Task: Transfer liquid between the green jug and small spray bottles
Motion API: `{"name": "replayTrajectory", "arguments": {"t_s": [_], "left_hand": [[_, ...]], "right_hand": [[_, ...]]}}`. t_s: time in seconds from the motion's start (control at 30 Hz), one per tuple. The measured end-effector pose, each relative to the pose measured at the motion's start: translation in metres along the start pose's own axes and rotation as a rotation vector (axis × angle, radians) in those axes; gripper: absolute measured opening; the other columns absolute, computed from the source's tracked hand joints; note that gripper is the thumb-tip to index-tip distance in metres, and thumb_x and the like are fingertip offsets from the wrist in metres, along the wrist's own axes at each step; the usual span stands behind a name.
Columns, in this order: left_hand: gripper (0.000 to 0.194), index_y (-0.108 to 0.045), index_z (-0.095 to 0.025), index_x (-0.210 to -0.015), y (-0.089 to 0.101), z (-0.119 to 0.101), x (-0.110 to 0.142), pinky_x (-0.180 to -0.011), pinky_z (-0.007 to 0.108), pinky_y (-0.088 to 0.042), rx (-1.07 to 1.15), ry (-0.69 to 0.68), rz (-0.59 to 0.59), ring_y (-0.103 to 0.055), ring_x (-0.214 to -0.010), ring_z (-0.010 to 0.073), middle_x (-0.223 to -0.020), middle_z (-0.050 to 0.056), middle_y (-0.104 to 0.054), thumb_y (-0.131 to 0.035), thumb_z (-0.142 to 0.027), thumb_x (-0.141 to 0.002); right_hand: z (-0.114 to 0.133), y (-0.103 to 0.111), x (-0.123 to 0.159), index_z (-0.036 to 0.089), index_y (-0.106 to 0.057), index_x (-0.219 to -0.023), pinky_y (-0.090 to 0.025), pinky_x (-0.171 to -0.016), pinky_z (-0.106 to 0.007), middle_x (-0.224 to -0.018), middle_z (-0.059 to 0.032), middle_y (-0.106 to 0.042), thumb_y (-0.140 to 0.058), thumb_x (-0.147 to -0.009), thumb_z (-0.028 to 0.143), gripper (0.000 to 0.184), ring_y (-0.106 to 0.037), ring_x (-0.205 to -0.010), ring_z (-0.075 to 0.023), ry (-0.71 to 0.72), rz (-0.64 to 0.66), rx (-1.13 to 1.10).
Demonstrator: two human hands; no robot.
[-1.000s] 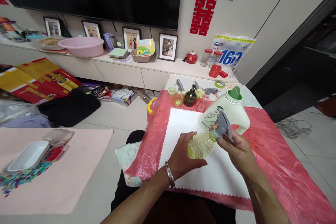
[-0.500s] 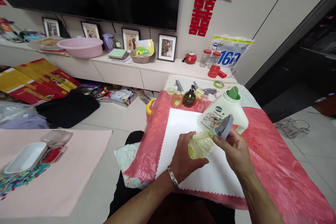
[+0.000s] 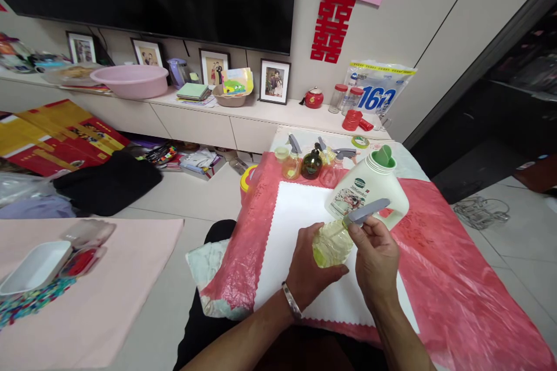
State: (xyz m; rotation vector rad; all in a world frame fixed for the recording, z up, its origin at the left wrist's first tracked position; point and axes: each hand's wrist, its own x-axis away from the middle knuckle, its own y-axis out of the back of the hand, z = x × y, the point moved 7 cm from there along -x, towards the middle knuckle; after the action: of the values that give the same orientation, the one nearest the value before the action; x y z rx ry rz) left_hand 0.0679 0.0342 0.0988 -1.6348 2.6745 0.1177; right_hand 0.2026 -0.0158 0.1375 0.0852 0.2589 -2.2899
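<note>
My left hand (image 3: 311, 269) is wrapped round a small clear spray bottle (image 3: 331, 242) of yellowish liquid, held tilted above a white cloth (image 3: 300, 208). My right hand (image 3: 375, 255) pinches the bottle's grey trigger sprayer head (image 3: 365, 212) at the neck. Right behind them stands a white detergent jug (image 3: 369, 191) with a green cap. A bracelet sits on my left wrist.
The cloth lies on a red plastic sheet (image 3: 439, 266) over the table. Several small bottles (image 3: 311, 162) and a tape roll (image 3: 360, 141) stand at the far edge. A pink mat (image 3: 130, 278) with a white tray (image 3: 35, 266) and beads lies left. Clutter covers the floor below a long shelf.
My right hand has turned the grey sprayer head on the bottle's neck; it now shows edge-on. The bottle and both hands shifted slightly left and down in view.
</note>
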Motion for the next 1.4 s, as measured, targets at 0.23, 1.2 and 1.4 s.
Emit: {"name": "replayTrajectory", "arguments": {"t_s": [0.23,1.2,1.4], "left_hand": [[0.084,-0.045,-0.024,-0.126,-0.004,0.004,-0.002,-0.103,0.049,-0.045,0.071,0.023,0.0,-0.053,-0.118,0.029,-0.124,0.007,-0.052,-0.085,-0.014,-0.053],[0.089,-0.047,-0.023,-0.127,-0.005,-0.003,-0.002,-0.091,0.042,-0.05,0.468,0.074,0.297,-0.059,-0.109,0.0269,-0.121,0.008,-0.061,-0.092,-0.04,-0.052],[0.087,-0.049,-0.023,-0.125,-0.006,-0.002,-0.002,-0.09,0.043,-0.051,0.471,0.113,0.336,-0.061,-0.107,0.0273,-0.118,0.007,-0.062,-0.093,-0.031,-0.051]], "right_hand": [[-0.013,-0.003,0.004,0.018,-0.059,-0.13,-0.047,-0.101,-0.037,-0.127,-0.0081,-0.056,-0.069,-0.088,0.049,0.054,-0.051,-0.122,-0.0254,-0.09,0.003,-0.038],[-0.004,-0.019,-0.036,0.024,-0.065,-0.115,-0.05,-0.094,-0.046,-0.099,-0.0077,-0.064,-0.085,-0.063,0.059,0.066,-0.062,-0.092,-0.0247,-0.173,0.318,-0.187],[0.004,-0.017,-0.035,0.021,-0.066,-0.112,-0.051,-0.091,-0.045,-0.101,-0.0101,-0.063,-0.085,-0.06,0.06,0.067,-0.058,-0.104,-0.0291,-0.181,0.414,-0.126]]}}
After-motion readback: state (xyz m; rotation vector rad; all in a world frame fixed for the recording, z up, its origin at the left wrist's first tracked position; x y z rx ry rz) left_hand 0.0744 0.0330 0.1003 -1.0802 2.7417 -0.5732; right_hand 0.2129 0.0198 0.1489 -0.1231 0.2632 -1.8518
